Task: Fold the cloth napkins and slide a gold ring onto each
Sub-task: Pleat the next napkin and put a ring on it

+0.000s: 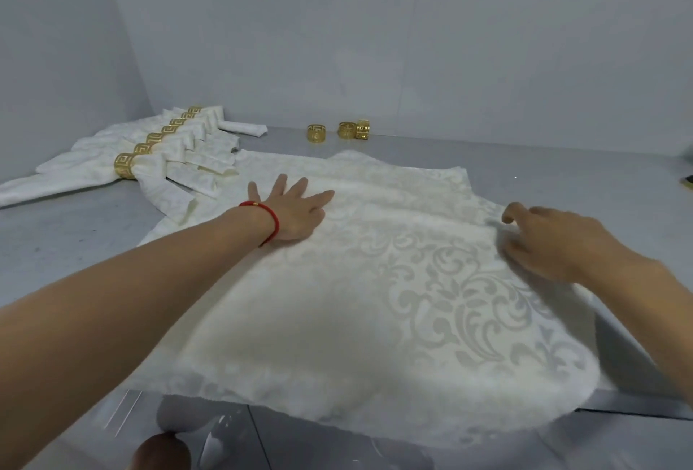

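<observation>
A cream damask napkin (375,300) lies spread flat on the steel table (56,237), its near edge hanging over the front. My left hand (296,207), with a red cord at the wrist, presses flat on the napkin's far left part, fingers spread. My right hand (551,240) rests on the napkin's right edge with fingers bent down onto the cloth; whether it pinches the edge cannot be told. Three loose gold rings (339,131) stand at the back of the table. Several folded napkins with gold rings (150,158) lie in a row at the far left.
One folded napkin without a ring (243,127) lies behind the row. A grey wall (337,38) closes the back and left sides. A dark object (688,180) shows at the right edge. The table's front edge (637,404) runs below the napkin.
</observation>
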`<state>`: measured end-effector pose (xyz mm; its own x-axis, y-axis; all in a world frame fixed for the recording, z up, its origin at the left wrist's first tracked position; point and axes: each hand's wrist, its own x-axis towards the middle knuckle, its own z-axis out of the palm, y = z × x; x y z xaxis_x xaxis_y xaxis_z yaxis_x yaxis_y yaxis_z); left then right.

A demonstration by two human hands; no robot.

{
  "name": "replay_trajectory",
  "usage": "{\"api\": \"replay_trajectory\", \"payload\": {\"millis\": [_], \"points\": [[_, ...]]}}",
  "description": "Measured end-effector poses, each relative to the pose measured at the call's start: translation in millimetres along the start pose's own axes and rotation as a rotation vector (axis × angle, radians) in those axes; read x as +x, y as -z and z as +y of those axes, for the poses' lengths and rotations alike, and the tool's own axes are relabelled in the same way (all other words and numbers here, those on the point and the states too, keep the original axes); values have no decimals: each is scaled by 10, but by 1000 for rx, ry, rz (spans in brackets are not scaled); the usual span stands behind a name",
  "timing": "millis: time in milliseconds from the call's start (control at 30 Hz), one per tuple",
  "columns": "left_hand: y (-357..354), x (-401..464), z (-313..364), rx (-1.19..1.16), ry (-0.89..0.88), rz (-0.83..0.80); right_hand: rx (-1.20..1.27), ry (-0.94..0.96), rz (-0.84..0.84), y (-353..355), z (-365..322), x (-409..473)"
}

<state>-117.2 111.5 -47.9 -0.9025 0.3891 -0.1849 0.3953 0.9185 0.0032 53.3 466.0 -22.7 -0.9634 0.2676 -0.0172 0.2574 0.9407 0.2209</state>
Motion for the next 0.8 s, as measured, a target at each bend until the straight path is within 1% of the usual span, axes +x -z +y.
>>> {"api": "replay_trajectory", "payload": {"millis": [67,100,133,167,200,233,267,300,333,367,400,467,533,667,700,800], "points": [[-7,-37,-25,-3,7,30,-163,37,86,111,-121,-168],[0,-73,-22,-4,-4,47,-225,83,174,150,-188,-230],[0,-127,-14,-12,-24,72,-226,186,294,161,-259,-296],[-14,-185,7,-38,-46,119,-142,327,387,172,-349,-391],[-21,-246,40,-71,-76,194,-4,492,438,202,-445,-519],[-23,-334,74,-100,-111,273,133,662,421,251,-558,-671],[-88,-478,97,-134,-154,348,218,810,356,232,-688,-858],[-87,-583,152,-178,-238,442,242,895,295,226,-769,-1009],[-146,-736,195,-236,-341,500,241,949,245,172,-876,-1165],[-176,-891,249,-295,-451,543,229,997,234,120,-965,-1262],[-219,-1040,294,-320,-561,573,205,1029,250,46,-1027,-1310],[-263,-1286,370,-311,-731,550,239,1044,320,-27,-1095,-1293],[-264,-1460,413,-323,-806,493,328,1037,332,-35,-1099,-1216],[-219,-1670,421,-400,-844,444,384,948,252,43,-1071,-1177],[-221,-1708,419,-406,-852,420,435,927,208,80,-1070,-1180],[-239,-1801,402,-421,-819,346,705,832,18,209,-1073,-1149]]}}
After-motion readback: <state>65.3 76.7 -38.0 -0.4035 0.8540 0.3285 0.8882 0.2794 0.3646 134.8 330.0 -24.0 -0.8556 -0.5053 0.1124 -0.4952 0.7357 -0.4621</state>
